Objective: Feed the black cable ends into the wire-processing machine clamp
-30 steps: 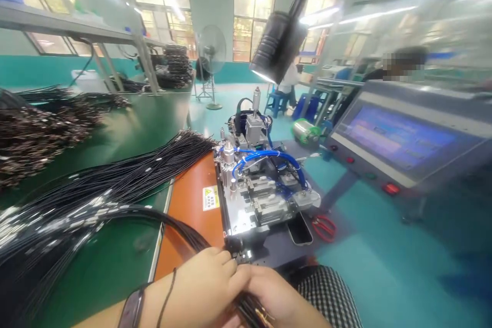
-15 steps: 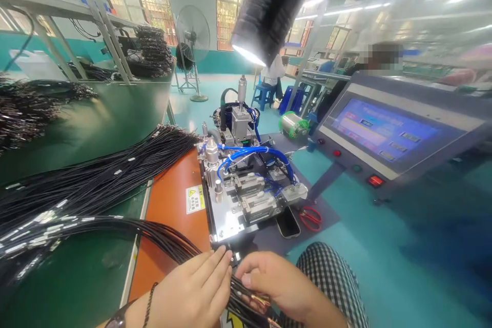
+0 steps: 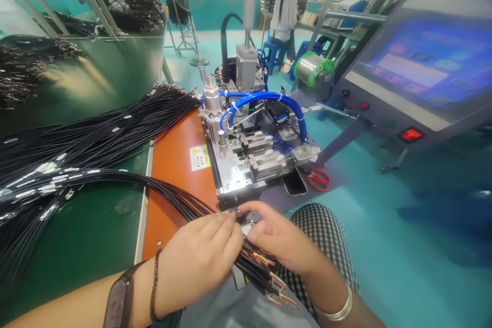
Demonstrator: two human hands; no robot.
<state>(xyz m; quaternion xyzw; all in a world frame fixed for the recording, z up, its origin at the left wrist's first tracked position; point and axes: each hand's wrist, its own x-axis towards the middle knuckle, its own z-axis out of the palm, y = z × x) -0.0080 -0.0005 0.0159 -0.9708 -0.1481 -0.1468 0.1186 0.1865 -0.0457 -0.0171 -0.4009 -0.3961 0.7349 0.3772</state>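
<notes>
My left hand [image 3: 203,248] lies over a bundle of black cables [image 3: 180,195], its fingers pressed together and curled around it; the palm side is hidden. Stripped cable ends with thin coloured wires [image 3: 279,287] stick out to the right of that hand, over my lap. My right hand [image 3: 282,238] is at the machine's front edge, beside my left fingertips. Its index finger reaches out to a small metal fixture [image 3: 239,212], and the thumb stands apart below it. The bench machine [image 3: 230,177], with metal cylinders and blue air hoses [image 3: 265,96], is just beyond both hands.
More black cables [image 3: 126,118] lie on the green table [image 3: 111,236] at left. A phone [image 3: 295,183] and red-handled scissors or pliers [image 3: 319,179] lie right of the machine. A control screen [image 3: 423,61] and a wire spool [image 3: 312,67] stand behind. A person [image 3: 284,15] sits at the back.
The camera view has tilted down, so the machine and hands appear higher. My right hand's index finger has stretched forward and its thumb has moved apart. My left hand stays on the cables.
</notes>
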